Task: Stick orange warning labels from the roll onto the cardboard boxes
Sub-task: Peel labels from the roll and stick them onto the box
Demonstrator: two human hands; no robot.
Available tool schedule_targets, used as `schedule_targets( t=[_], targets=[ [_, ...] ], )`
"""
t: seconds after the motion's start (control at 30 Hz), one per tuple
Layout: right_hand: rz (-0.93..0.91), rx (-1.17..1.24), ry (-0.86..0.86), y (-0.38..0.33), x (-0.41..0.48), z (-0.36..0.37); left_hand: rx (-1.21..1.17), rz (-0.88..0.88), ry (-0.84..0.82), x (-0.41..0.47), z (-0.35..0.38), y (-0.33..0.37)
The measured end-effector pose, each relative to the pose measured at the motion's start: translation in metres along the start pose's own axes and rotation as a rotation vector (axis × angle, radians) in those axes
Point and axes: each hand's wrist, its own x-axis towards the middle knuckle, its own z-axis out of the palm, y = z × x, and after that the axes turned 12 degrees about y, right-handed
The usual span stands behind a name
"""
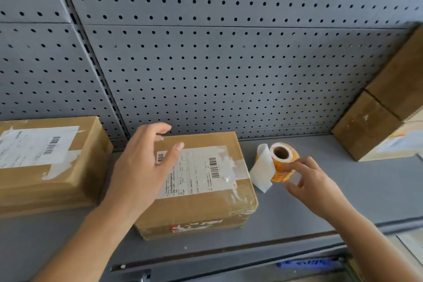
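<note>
Orange label roll [283, 163], on the shelf [377, 186] at 3 o'clock of the middle cardboard box [201, 210], liner tail [263, 168] loose; right hand [314, 182] wide, fingertips [295, 164] just touching it, left hand [146, 165] wide over the box; risk: a glancing touch may shove the roll away or unspool liner.

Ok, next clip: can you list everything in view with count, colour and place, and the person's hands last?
middle box: one, brown, centre of the shelf
left box: one, brown, left on the shelf
stacked boxes: at least two, brown, right edge
shipping labels: two clear ones, white, on top of the middle and left boxes
label roll: one, orange with a loose white backing strip, lying right of the middle box
shelf: one, grey
pegboard: grey, behind the shelf
blue item: one, blurred, below the shelf edge
left hand: over the middle box, fingers spread
right hand: index fingertip at the label roll
</note>
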Motion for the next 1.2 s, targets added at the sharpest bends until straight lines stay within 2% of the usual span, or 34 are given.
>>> schedule_targets(
  t=[0.1,0.27,0.4,0.6,0.7,0.83,0.93,1.03,1.2],
  targets=[
    [-0.051,-0.008,0.034,0.005,0.002,0.008,0.003,0.174,-0.081,0.006,0.017,0.024],
    [-0.08,0.259,0.098,0.006,0.009,-0.001,-0.01,0.4,-0.275,0.018,0.057,0.057],
    [-0.148,0.416,0.088,0.004,0.016,-0.019,-0.029,0.502,-0.483,0.027,0.094,0.079],
    [-0.076,0.595,0.023,0.006,0.028,-0.032,0.026,0.561,-0.723,0.042,0.147,0.096],
    [-0.086,0.534,0.009,0.008,0.03,-0.029,0.103,0.594,-0.792,0.045,0.163,0.091],
    [-0.129,0.405,-0.054,0.004,0.026,-0.021,0.078,0.498,-0.728,0.045,0.171,0.082],
    [-0.152,0.168,-0.165,-0.002,0.021,-0.012,0.053,0.466,-0.697,0.043,0.171,0.081],
    [-0.194,-0.001,-0.18,-0.015,0.016,-0.01,0.041,0.453,-0.688,0.041,0.171,0.081],
    [-0.302,-0.097,-0.18,-0.026,0.01,-0.007,0.037,0.442,-0.672,0.04,0.171,0.081]
  ],
)
